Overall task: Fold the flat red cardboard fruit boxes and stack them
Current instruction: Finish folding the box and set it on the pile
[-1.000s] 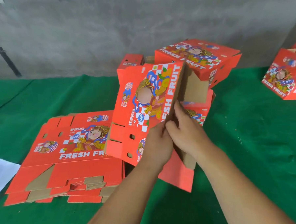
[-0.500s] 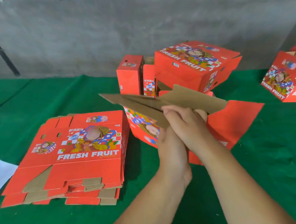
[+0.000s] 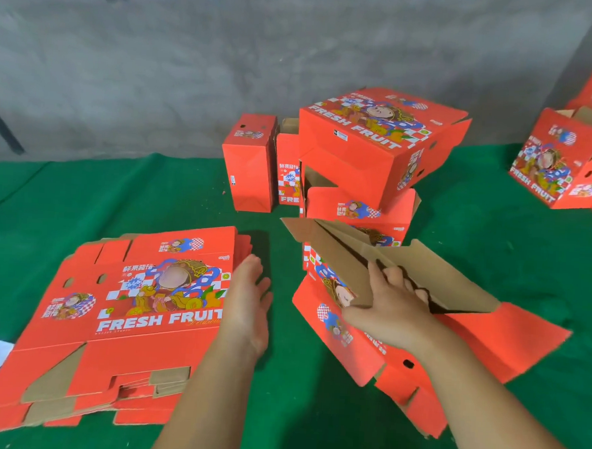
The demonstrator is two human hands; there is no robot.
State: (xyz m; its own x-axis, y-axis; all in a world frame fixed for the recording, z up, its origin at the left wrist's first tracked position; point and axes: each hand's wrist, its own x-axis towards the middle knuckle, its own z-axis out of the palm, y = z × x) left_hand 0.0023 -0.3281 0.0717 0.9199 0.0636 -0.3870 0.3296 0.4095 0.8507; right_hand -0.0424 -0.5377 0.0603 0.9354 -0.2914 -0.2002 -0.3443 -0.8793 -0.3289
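i'm partway through, by my reckoning. my landmark is the flat pile (image 3: 118, 318), red sheets lying on the green cloth (image 3: 492, 255). it is several sheets thick at its near edge, so plenty is left to fold; how many exactly i cannot tell.

just right of the pile lies the open box (image 3: 379, 307), half shaped: its brown flaps stand up and spread, and red panels splay out flat on the cloth toward me. my right hand (image 3: 391, 310) is on it, thumb along a brown flap, fingers reaching down into the opening, where i cannot see how they curl. my left hand (image 3: 249, 307) holds nothing; it hovers wide and flat at the pile's right edge, and whether it touches the top sheet i cannot say.

beyond the pile, up and to the right, stand the done boxes (image 3: 377, 149), one set crooked on another with two narrow ones beside them, so stacking has begun. more boxes (image 3: 558, 162) sit far right of the pile, open-topped.

left to do, i judge: close this box's flaps, stack it, then work down the pile.
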